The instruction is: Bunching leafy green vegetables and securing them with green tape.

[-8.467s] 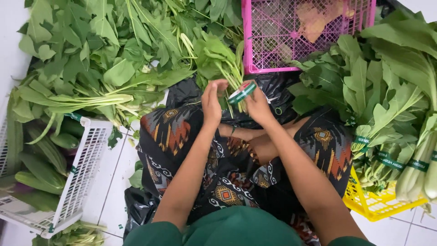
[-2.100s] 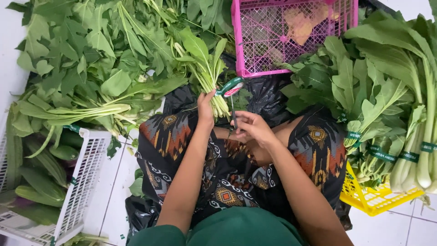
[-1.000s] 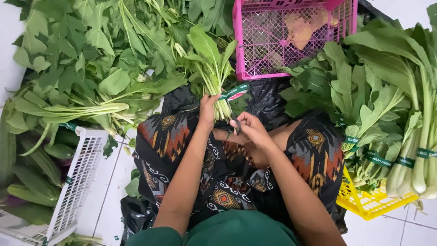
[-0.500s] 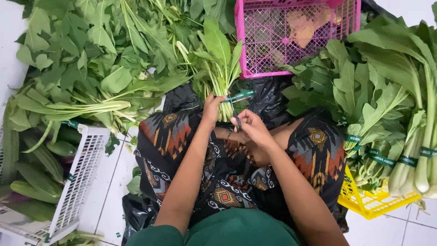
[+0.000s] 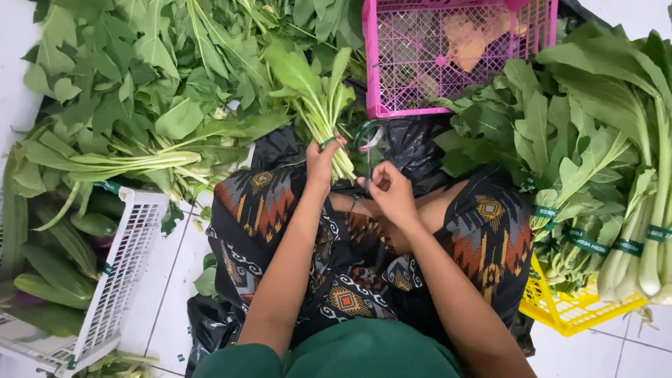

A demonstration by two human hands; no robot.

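The left hand (image 5: 320, 159) has its grip closed tight around a small bunch of greens (image 5: 318, 98). The bunch stands up from the hand, just above the person's lap. Its stalks are thin and pale green, pressed together where the fingers squeeze them. The leaves on top are long, smooth and bright green, and they fan out.

The right hand (image 5: 390, 192) is just beside the bunch, near the bottom of the stalks. Its fingers are curled and pinched together on a strip of green tape (image 5: 369, 137) that loops up next to the stalks.

The person sits on a white tile floor (image 5: 171, 280) in a dark patterned skirt (image 5: 350, 280). A black plastic bag (image 5: 413, 150) lies under the hands. A big pile of loose leaves (image 5: 140, 84) is on the left. A pink crate (image 5: 455, 49) is up ahead. On the right, tied bundles of greens (image 5: 602, 182) rest on a yellow crate (image 5: 567, 308). A white crate (image 5: 119, 273) holds long green gourds (image 5: 56, 259)
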